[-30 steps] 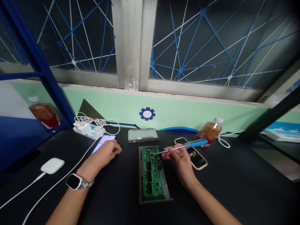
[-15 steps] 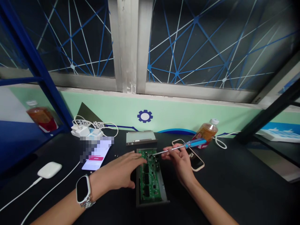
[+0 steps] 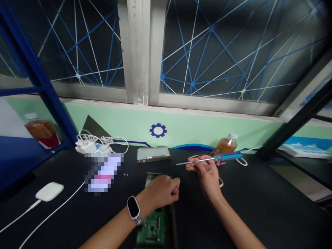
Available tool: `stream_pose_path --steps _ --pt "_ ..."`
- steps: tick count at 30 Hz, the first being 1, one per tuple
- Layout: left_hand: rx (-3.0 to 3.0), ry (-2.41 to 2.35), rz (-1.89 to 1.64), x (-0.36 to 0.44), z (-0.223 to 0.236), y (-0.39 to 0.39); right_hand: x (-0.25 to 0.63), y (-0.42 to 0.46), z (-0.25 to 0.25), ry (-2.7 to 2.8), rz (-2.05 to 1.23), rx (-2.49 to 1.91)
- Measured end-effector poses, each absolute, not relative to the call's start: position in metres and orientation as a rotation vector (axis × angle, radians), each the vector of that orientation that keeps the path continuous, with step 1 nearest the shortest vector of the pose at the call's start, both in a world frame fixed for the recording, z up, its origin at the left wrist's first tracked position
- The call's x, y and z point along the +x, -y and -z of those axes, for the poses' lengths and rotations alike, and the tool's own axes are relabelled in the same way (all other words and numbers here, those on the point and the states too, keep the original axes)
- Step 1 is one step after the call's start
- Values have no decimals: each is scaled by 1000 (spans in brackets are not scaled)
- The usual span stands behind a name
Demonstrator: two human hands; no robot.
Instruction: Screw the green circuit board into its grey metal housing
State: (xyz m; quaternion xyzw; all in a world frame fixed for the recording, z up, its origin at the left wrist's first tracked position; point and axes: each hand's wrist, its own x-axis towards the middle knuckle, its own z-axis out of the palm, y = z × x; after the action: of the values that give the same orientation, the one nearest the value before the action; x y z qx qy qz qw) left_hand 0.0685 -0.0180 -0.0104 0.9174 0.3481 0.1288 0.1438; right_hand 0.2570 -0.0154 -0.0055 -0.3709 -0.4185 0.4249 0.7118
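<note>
My right hand (image 3: 206, 173) pinches a screwdriver (image 3: 229, 156) by its metal shaft; the blue handle points right, and the tip points left, clear of the board. My left hand (image 3: 163, 190), with a watch (image 3: 134, 208) on its wrist, has its fingers curled closed over a green circuit board (image 3: 153, 228) in a dark metal casing. Whether those fingers grip the casing's right edge or a small part cannot be seen. The hand covers the board's middle, and the near end is blurred.
A metal cover plate (image 3: 154, 154) lies behind the board. Two tiny screws (image 3: 126, 174) sit near a pixelated phone (image 3: 105, 174). A white case (image 3: 49, 191) on a cable is at left, plugs (image 3: 88, 147) behind. A drink bottle (image 3: 225, 148) and a half-hidden phone (image 3: 221, 181) stand right.
My left hand has curled its fingers and moved right across the board. The board has shifted nearer to me. My right hand has drawn the screwdriver up and right, off the board.
</note>
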Motion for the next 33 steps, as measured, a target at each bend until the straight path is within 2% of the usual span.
stream_pose_path --steps 4,11,14,17,25,33 --pt "2501 -1140 -526 54 20 5 255 14 10 972 -934 -846" --pt "2486 -1117 -789 15 7 -4 243 19 10 1086 -988 -874" --pt "2453 -1086 -780 4 12 -14 235 21 7 1176 -1035 -884" --pt "2376 -1046 -719 -1 23 -25 226 15 -3 1332 -1045 -906" --pt "2338 -1133 -910 -4 33 -37 194 -33 -53 1881 -844 -969" --pt "2312 -1143 -978 -4 41 -39 171 -46 -18 1905 -641 -1020"
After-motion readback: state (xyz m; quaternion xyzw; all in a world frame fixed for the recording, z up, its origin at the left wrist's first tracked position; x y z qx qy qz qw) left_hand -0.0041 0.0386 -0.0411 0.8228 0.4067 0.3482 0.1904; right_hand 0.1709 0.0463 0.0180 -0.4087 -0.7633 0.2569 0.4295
